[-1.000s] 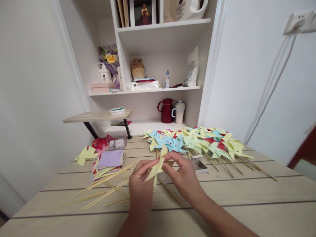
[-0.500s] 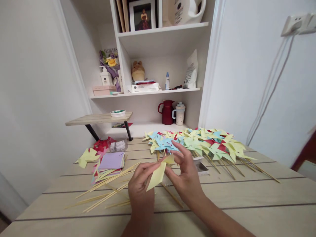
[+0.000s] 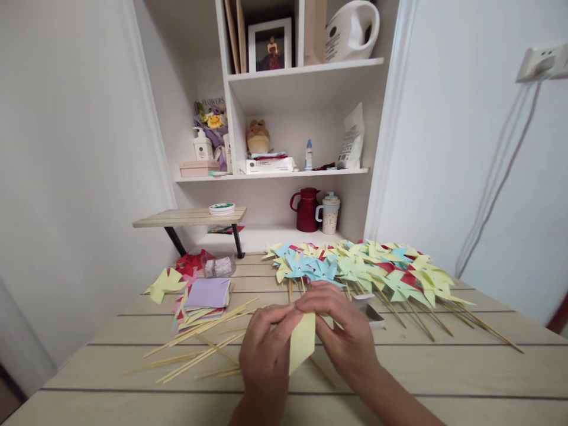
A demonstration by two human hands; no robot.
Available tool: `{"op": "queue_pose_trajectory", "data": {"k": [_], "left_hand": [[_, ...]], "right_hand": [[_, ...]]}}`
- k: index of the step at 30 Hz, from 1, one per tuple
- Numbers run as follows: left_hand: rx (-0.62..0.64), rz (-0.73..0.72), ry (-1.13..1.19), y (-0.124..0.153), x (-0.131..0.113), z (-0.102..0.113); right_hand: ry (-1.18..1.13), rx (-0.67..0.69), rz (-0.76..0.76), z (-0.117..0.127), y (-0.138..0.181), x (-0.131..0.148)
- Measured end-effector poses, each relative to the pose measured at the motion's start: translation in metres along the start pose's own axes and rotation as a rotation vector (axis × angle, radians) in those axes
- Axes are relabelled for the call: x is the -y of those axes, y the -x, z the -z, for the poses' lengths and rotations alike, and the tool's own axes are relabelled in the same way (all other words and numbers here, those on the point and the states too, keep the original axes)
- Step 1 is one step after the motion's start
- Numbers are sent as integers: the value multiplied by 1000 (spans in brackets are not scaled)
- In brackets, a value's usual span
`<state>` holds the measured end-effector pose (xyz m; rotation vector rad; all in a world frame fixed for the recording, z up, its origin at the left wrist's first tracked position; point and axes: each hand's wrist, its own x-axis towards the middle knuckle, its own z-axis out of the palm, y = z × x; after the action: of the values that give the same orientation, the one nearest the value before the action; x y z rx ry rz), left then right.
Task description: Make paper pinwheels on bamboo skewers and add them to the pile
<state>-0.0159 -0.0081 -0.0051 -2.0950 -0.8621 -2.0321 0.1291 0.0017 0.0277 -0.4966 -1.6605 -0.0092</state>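
Between my hands is a pale yellow paper piece [image 3: 302, 343], partly folded, its lower part hanging down. My left hand [image 3: 268, 343] is closed on its left side. My right hand [image 3: 341, 322] grips the paper's upper right, fingertips meeting those of the left. The fingers hide the paper's middle. A wooden stick [image 3: 323, 373] lies on the table just beyond and below the hands. Past them rests a spread of finished paper pinwheels [image 3: 355, 269] in yellow, blue, green and red on sticks. A small open box [image 3: 373, 315] sits beside my right hand.
Loose wooden sticks [image 3: 190, 355] lie to the left, near a stack of coloured paper [image 3: 207, 293]. A yellow pinwheel shape [image 3: 165, 285] and a clear plastic box [image 3: 218, 266] are farther left. Behind stand a small raised shelf [image 3: 190, 217] and a red jug [image 3: 307, 210].
My right hand has come in from an open-fingered pose and closed on the paper beside the left. The paper has turned more upright. The camera view has shifted slightly.
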Motion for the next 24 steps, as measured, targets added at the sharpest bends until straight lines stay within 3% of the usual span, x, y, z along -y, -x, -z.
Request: {"op": "queue_pose_trajectory", "data": {"k": [6, 13, 24], "left_hand": [[25, 1, -47, -2, -2, 3], [18, -100, -119, -1, 3, 5], [-35, -48, -123, 3, 2, 3]], "right_hand": [[46, -33, 4, -2, 2, 0], [68, -29, 47, -1, 3, 1], [76, -31, 13, 0, 4, -1]]}}
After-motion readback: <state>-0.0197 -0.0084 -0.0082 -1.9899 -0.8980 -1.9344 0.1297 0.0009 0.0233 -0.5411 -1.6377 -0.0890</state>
